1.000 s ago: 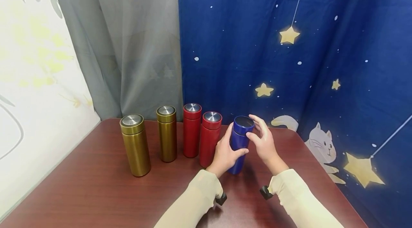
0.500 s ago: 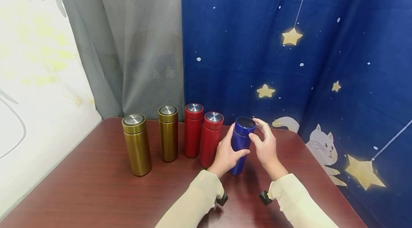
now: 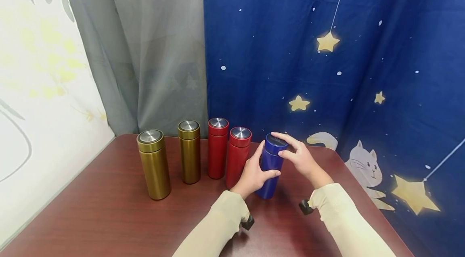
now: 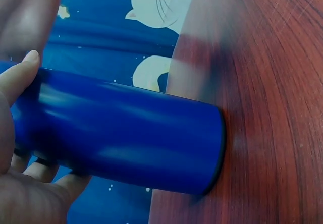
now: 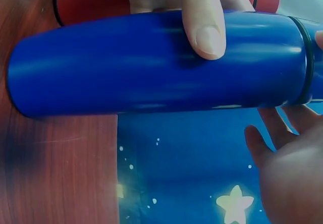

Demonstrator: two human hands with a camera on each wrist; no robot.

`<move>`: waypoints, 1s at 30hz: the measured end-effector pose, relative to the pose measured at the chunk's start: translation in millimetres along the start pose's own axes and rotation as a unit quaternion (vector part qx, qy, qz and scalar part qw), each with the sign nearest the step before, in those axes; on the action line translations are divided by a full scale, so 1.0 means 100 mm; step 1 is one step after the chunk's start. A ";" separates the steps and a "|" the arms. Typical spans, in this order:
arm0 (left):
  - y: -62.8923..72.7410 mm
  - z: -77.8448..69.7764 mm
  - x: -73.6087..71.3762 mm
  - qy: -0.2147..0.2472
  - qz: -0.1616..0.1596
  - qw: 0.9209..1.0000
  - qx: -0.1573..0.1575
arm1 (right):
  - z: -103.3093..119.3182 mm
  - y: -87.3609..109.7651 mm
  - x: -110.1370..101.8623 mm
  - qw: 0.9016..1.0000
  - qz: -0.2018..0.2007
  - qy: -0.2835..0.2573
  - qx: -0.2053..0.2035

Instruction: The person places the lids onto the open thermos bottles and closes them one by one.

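Note:
A blue thermos bottle [image 3: 269, 168] with a dark-topped blue lid [image 3: 275, 143] stands at the right end of a row of bottles, its base at the table surface. My left hand [image 3: 252, 174] grips its body, the thumb across the near side; the left wrist view shows fingers on both sides of the blue bottle [image 4: 121, 128]. My right hand [image 3: 299, 158] holds the lid, thumb on the near side and a finger reaching over the top edge. In the right wrist view, the left thumb lies across the blue bottle [image 5: 126, 67], and the lid is mostly cut off.
Left of the blue bottle stand two red bottles [image 3: 216, 152] [image 3: 237, 158], the nearer one close to my left hand. Two gold bottles [image 3: 189, 156] [image 3: 156, 170] stand further left. The reddish-brown table [image 3: 109, 212] ends at a grey and blue curtain [image 3: 254, 67].
My right hand has turned about the lid: its fingers have come from the right side to over the top, and the wrist has swung right. The left hand keeps its grip.

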State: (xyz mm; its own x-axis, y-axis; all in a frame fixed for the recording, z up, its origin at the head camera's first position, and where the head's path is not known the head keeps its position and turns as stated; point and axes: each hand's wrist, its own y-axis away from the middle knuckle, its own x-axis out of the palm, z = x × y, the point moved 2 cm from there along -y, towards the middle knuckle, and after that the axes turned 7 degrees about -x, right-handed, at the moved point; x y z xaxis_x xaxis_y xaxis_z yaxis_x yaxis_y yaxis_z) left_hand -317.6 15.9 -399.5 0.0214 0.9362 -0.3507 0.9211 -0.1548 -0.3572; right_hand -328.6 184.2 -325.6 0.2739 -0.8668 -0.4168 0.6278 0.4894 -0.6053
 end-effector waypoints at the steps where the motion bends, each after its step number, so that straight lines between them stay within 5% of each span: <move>1: 0.00 0.00 0.00 0.000 0.000 1.000 -0.001 | 0.00 0.00 -0.01 1.000 -0.001 0.019 -0.001; 7: 0.02 -0.02 -0.01 0.006 0.001 1.000 -0.012 | 0.07 0.02 -0.02 0.986 -0.015 0.165 0.004; 17: 0.05 -0.04 0.01 0.003 -0.011 1.000 -0.022 | 0.11 0.02 0.04 0.956 -0.069 0.283 -0.025; 22: 0.06 -0.03 0.02 -0.001 -0.012 1.000 -0.020 | 0.11 0.01 0.14 0.930 -0.122 0.342 -0.058; 26: 0.05 -0.04 0.01 -0.012 -0.017 1.000 -0.012 | 0.13 -0.02 0.24 0.897 -0.164 0.403 -0.080; 30: 0.06 -0.04 0.00 -0.016 -0.020 1.000 0.003 | 0.14 -0.03 0.32 0.866 -0.193 0.457 -0.058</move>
State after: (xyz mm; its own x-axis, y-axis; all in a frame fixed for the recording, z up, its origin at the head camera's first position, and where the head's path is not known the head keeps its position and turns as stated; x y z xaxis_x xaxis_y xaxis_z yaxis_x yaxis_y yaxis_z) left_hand -310.4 16.4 -398.0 -0.0287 0.9312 -0.3634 0.9188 -0.1186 -0.3765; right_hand -311.2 153.3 -327.7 -0.6655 -0.5555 -0.4985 0.4518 0.2318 -0.8615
